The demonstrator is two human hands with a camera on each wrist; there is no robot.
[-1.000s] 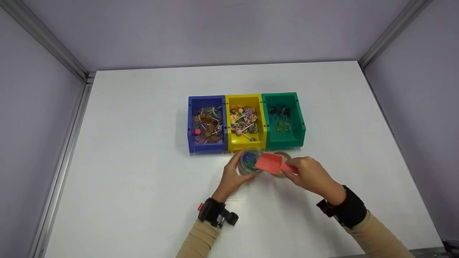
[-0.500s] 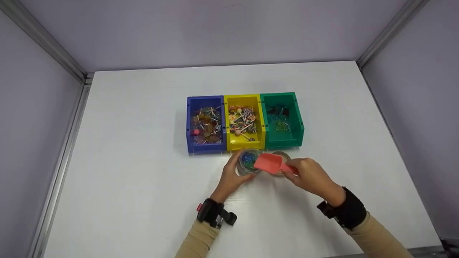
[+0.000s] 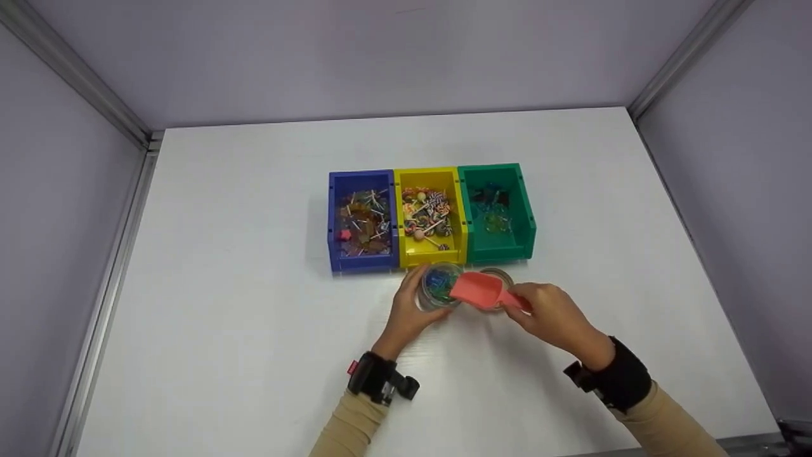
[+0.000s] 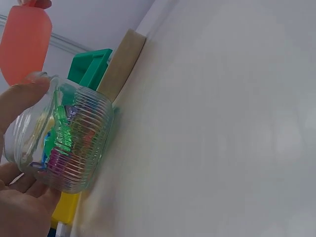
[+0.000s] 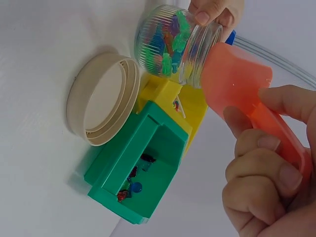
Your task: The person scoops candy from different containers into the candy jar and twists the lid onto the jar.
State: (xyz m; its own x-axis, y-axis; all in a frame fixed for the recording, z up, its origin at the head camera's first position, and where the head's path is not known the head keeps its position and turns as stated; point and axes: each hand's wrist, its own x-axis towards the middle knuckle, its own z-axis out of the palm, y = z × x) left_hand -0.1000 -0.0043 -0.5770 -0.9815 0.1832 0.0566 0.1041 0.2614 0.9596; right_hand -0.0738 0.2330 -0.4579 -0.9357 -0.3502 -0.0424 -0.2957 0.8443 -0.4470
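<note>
My left hand (image 3: 406, 314) grips a ribbed clear glass jar (image 4: 81, 140) around its side, thumb near the rim. Colourful translucent pieces, green, blue, purple and red, lie inside the jar. A coral-pink scoop (image 3: 479, 290) is held by its handle in my right hand (image 3: 549, 314), fingers curled round it. The scoop's front edge is at the jar's mouth, and its bowl (image 5: 234, 79) looks empty in the right wrist view. Beneath the scoop, a beige round lid (image 5: 106, 101) lies on the table beside the jar, partly hidden in the head view.
Behind the jar three bins stand side by side: blue (image 3: 333, 222) and yellow (image 3: 431, 259) with lollipops, green (image 3: 501, 252) with a few translucent pieces. All rest on a white table (image 3: 241, 285). Grey walls (image 3: 380, 57) enclose its back and sides.
The right hand and scoop have shifted very slightly to the right and down. The left hand and jar stay in nearly the same place.
</note>
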